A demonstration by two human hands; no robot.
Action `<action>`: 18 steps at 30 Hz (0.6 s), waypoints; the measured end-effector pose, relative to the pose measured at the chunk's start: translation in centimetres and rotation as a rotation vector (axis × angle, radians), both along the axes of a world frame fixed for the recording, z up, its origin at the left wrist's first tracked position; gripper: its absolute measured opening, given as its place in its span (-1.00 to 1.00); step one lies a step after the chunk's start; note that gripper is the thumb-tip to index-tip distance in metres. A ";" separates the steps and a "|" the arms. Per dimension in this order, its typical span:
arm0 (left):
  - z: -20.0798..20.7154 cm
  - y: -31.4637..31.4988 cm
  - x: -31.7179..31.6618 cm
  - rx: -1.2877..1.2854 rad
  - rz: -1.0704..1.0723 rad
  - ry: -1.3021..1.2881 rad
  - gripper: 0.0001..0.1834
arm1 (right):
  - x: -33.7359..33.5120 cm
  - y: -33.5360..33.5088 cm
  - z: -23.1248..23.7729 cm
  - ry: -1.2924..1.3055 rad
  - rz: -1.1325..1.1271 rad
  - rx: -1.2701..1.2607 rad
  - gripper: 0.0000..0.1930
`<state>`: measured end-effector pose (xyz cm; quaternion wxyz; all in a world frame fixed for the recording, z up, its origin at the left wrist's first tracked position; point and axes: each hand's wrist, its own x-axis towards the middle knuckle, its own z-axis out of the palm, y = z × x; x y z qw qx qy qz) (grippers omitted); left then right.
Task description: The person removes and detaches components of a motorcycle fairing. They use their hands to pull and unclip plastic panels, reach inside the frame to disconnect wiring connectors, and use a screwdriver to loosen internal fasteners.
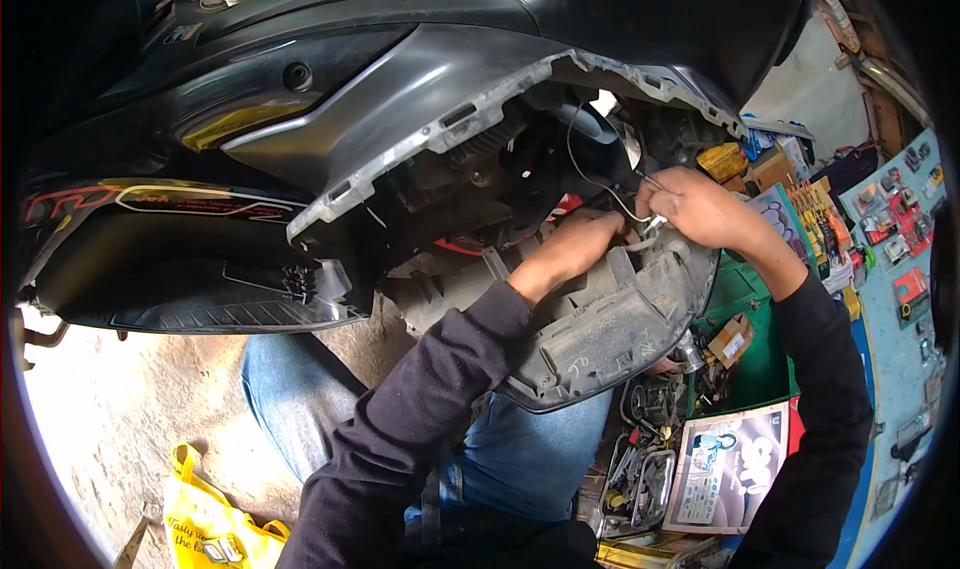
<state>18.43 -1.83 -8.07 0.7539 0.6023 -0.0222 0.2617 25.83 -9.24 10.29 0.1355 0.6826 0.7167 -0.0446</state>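
Over the dusty back of a grey scooter light housing (605,334), which hangs loose below the black body panels (400,99), both my hands meet. My right hand (705,209) is closed, its fingertips pinching a thin wire (603,185) that loops down from inside the body. A small white connector (656,223) sits just under those fingers. Close on its left, my left hand (575,249) has its fingers curled in at the housing's upper edge. What the left fingertips hold is hidden.
Blue-jeaned knees (530,449) are under the housing. To the right stand a green toolbox (745,369) and a tray of loose tools and parts (640,484), beside a printed box (727,466). Packaged parts lie on a blue surface (900,299). A yellow bag (205,509) lies lower left.
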 end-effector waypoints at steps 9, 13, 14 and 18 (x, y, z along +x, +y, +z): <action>-3.3 3.5 -1.5 0.390 -0.103 -0.160 -0.62 | -3.3 0.2 0.1 0.062 -0.124 0.115 -0.75; -1.4 3.0 -4.0 0.445 -0.103 0.101 -0.63 | -3.6 -0.1 -0.5 0.013 -0.171 0.153 -0.76; -1.8 3.1 -3.8 0.444 -0.098 0.103 -0.63 | -4.0 -0.1 -0.6 -0.031 -0.172 0.180 -0.76; -3.3 3.2 -2.9 0.608 0.182 -0.093 -0.68 | -5.4 0.1 -1.9 -0.060 -0.142 0.300 -0.80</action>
